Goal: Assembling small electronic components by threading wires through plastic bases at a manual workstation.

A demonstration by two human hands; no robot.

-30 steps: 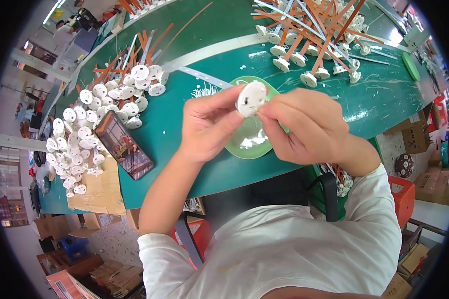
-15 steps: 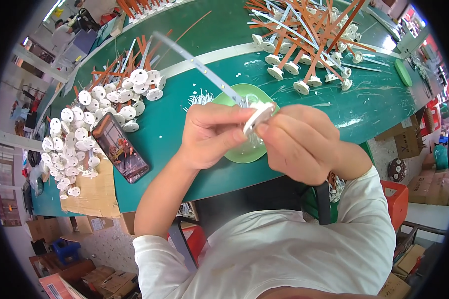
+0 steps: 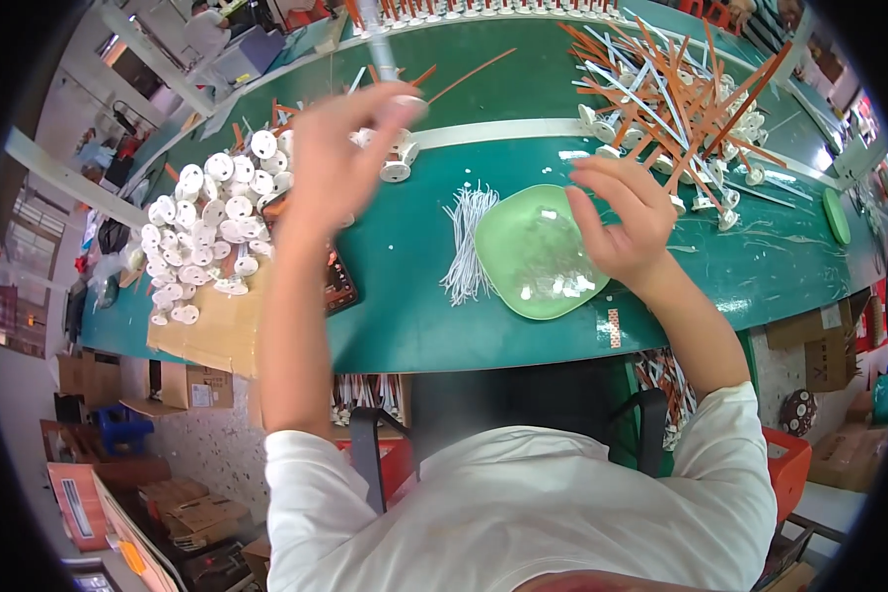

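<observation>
Raised over the left part of the table, my left hand (image 3: pixel 340 148) is smeared by motion but closed on a white round base with an LED strip (image 3: pixel 380 54) standing up from it. My right hand (image 3: pixel 624 212) hovers at the right rim of a green plate (image 3: pixel 511 296), thumb and fingers apart, with nothing in it. Small clear or whitish bits lie in the plate. Just left of the plate rests a bundle of thin white wires (image 3: pixel 470 247). My left forearm partly covers a phone (image 3: pixel 340 281).
A heap of white round bases (image 3: pixel 202 232) fills the table's left side, beside a cardboard sheet (image 3: pixel 212 335). Orange and white strips with bases (image 3: pixel 676 109) are piled at the far right. A small green dish (image 3: pixel 836 217) sits at the right edge.
My hands have parted. The left carried the strip and its base up and to the left; the right let go and moved slightly right. The plate and wires are now uncovered.
</observation>
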